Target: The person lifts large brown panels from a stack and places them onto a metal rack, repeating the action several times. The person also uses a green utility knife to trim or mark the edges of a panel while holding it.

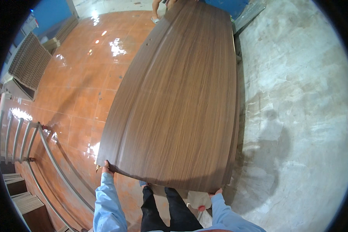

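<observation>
A large brown wood-grain door panel (181, 104) stretches from me to the far end of the view, with a long groove along its left side and a small hole farther up. At its near left corner my left hand (107, 167) grips the edge, thumb on top and fingers underneath. My right hand (216, 192) holds the near right corner; most of its fingers are hidden by the panel. Another person's leg (156, 11) shows at the panel's far left end. More panels or boards seem to lie beneath the right edge.
A grey metal rack (46, 143) stands on the orange tiled floor (77, 92) at left. Several hollow-core boards (30, 62) lean behind it. A stained grey wall (297, 116) runs along the right. Below the panel, near my legs, is a pale object with a red part (201, 208).
</observation>
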### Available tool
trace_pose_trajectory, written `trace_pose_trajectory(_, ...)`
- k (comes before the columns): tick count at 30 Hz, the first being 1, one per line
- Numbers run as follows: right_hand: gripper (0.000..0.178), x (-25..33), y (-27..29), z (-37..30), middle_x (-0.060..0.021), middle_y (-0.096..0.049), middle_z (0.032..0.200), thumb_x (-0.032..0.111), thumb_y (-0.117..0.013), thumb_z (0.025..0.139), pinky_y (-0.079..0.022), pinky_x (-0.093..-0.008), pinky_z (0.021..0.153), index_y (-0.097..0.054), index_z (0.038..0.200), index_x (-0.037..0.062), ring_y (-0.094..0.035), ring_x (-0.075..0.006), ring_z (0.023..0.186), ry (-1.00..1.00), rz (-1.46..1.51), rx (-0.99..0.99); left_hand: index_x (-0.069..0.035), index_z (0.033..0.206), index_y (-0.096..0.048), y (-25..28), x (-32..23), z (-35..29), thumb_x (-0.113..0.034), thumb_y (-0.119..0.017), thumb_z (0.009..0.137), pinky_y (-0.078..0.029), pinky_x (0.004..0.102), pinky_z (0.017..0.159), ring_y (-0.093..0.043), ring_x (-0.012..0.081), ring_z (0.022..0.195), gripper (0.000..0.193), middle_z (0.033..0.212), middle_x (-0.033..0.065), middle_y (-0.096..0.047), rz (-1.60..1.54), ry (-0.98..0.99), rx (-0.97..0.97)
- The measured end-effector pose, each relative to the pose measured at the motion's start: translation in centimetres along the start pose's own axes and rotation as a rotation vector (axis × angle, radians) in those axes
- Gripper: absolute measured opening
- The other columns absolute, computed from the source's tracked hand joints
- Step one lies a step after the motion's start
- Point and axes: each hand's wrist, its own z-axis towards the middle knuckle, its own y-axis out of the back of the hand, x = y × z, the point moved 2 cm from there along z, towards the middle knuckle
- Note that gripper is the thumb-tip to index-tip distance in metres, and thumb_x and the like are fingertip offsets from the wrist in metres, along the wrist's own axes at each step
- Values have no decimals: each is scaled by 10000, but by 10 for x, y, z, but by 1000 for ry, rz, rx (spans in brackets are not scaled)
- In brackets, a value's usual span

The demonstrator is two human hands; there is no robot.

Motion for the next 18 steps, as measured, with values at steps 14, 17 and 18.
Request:
trace_pose_trajectory(14, 589, 3, -2, -12, -117, -503, 1373, 552, -330, 969, -477, -554, 951, -467, 1375, 147, -508, -363, 1210, 26, -24, -55, -48, 1011, -614, -1, -6, -2, -350, -649, 918, -557, 480, 708, -648, 296, 754, 318, 889, 103, -662, 80, 42, -2)
trace_pose_trajectory(17, 599, 3, -1, -9, -124, -488, 1386, 558, -321, 971, -475, -555, 955, -449, 1391, 149, -502, -367, 1220, 47, -40, -20, -53, 1020, -616, -2, -5, 0, -352, -644, 920, -555, 471, 719, -647, 296, 755, 316, 898, 97, -663, 63, 16, 45)
trace_pose_trajectory(18, 598, 3, -1, -7, -125, -483, 1391, 555, -321, 972, -474, -555, 956, -444, 1396, 151, -500, -367, 1223, 33, -40, 14, -56, 1020, -617, -2, -5, 0, -348, -647, 919, -554, 468, 721, -647, 295, 753, 310, 895, 95, -663, 68, 6, 38)
